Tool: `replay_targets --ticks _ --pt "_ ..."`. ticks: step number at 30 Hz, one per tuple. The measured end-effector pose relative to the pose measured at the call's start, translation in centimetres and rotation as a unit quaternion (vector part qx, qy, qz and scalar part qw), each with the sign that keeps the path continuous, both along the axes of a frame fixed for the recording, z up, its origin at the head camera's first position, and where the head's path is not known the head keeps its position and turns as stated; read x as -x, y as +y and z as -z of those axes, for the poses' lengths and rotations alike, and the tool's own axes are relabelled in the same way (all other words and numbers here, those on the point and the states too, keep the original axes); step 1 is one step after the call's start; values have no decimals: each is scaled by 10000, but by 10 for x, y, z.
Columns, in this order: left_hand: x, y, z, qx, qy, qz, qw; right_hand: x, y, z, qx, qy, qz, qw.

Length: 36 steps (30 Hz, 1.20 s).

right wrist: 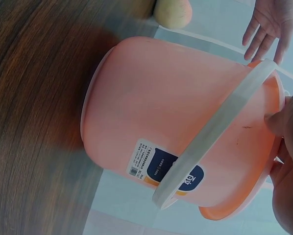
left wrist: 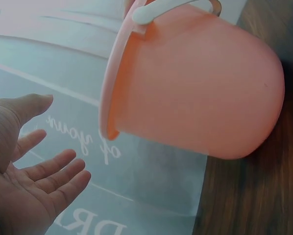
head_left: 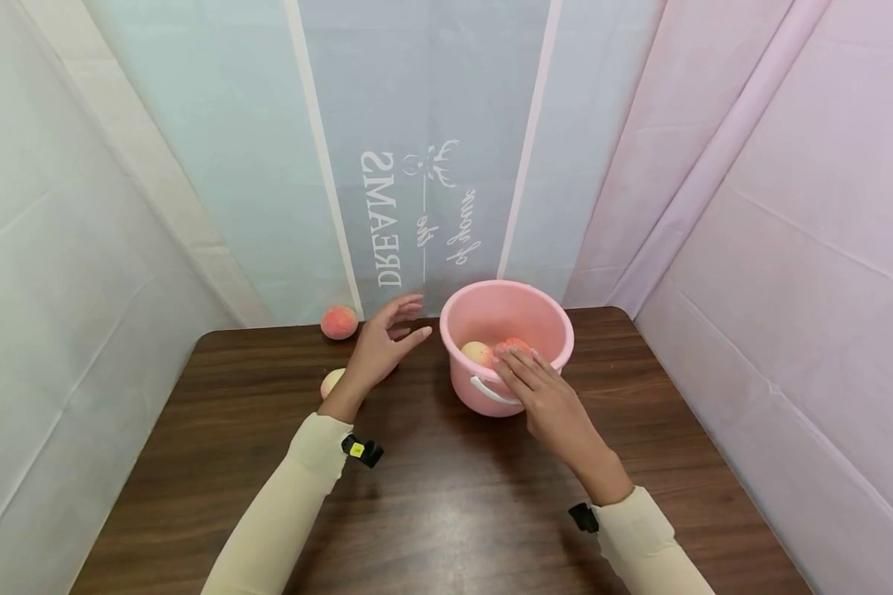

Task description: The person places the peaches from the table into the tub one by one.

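A pink bucket [head_left: 484, 388] with a white handle [head_left: 491, 390] stands upright near the table's back edge. Inside it lie a pale yellow peach [head_left: 476, 354] and a red peach [head_left: 516, 345], the latter partly covered by fingers. My right hand [head_left: 554, 405] holds the bucket's front rim, fingers over it and thumb on the outer side in the right wrist view. To the bucket's left, my left hand [head_left: 387, 343] hovers with fingers spread and nothing held, palm toward the bucket. Beside that hand is another red peach [head_left: 339, 322]; a pale peach [head_left: 331, 382] is partly hidden by the left wrist.
The dark wood table [head_left: 432, 512] is enclosed by pale cloth walls at both sides. A blue-grey printed cloth [head_left: 432, 99] hangs right behind its back edge, close to the bucket and the red peach.
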State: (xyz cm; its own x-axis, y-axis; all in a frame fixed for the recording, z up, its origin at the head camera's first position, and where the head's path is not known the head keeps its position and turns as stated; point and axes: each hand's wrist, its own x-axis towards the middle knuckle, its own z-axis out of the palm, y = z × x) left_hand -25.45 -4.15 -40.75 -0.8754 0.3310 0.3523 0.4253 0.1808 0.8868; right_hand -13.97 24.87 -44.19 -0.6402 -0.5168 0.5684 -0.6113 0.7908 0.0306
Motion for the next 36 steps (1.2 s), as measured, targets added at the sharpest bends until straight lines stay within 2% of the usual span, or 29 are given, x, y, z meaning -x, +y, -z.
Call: replay_targets --ticks 11,14,20,23,28,36 --pt "-3 -24 12 -75 -292 -246 9992 4 0 -5 -67 154 -60 9998" --pt "-8 -29 8 -56 -326 -180 9993 4 -1 -4 -14 177 -77 9998" --pt "-30 -41 -7 -143 -397 28 9991 -2 -2 -2 -2 134 7 9999" --pt "-35 -49 -7 -178 -386 0 9991 -3 -3 -2 -24 135 54 9999" --pt "-32 -66 3 -256 -561 -178 9979 -2 -4 -1 -10 148 69 9999" --pt "-20 -95 41 -298 -649 -604 9956 -2 -5 -2 -13 209 47 9998"
